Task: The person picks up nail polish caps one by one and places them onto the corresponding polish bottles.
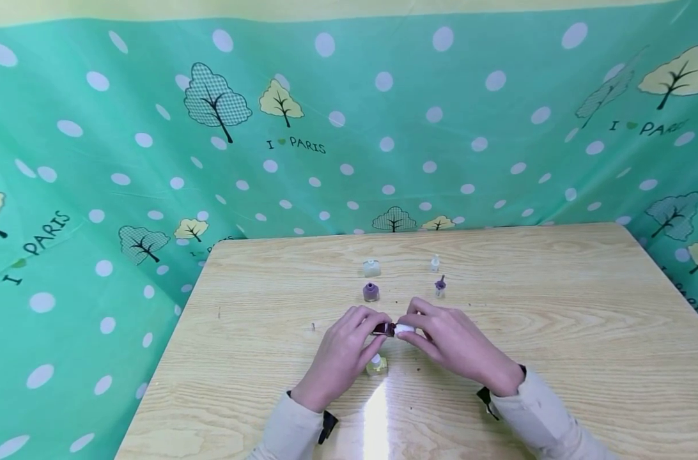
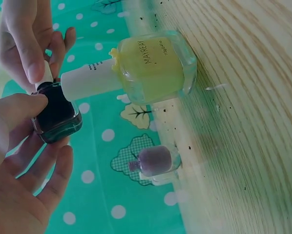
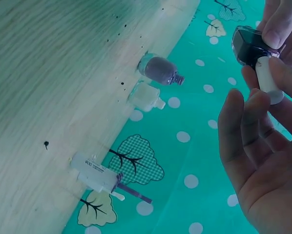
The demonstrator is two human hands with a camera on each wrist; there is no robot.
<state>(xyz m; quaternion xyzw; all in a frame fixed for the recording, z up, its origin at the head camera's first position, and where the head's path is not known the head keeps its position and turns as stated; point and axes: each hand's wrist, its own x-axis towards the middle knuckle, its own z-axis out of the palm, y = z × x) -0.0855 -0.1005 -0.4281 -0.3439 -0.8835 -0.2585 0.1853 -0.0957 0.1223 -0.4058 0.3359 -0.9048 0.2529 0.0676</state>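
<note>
My left hand [image 1: 340, 348] holds a dark nail polish bottle [image 2: 55, 109] on its side, thumb on one face. The fingers and thumb of my right hand [image 1: 449, 338] pinch its white cap [image 3: 267, 78]. The cap is at the bottle's neck; whether it is fully seated I cannot tell. Just below the hands, a yellow nail polish bottle [image 2: 153, 68] stands with its white cap on. Beyond them are an uncapped purple nail polish bottle [image 1: 371, 292] and an uncapped pale one [image 1: 371, 268].
Right of the open bottles, two caps stand brush up: one with a purple brush [image 1: 440, 286], one with a pale brush [image 1: 435, 262]. Dark specks and a small pale bit [image 1: 312, 327] lie on the wooden table [image 1: 240, 383]. A green patterned curtain [image 1: 337, 128] hangs behind.
</note>
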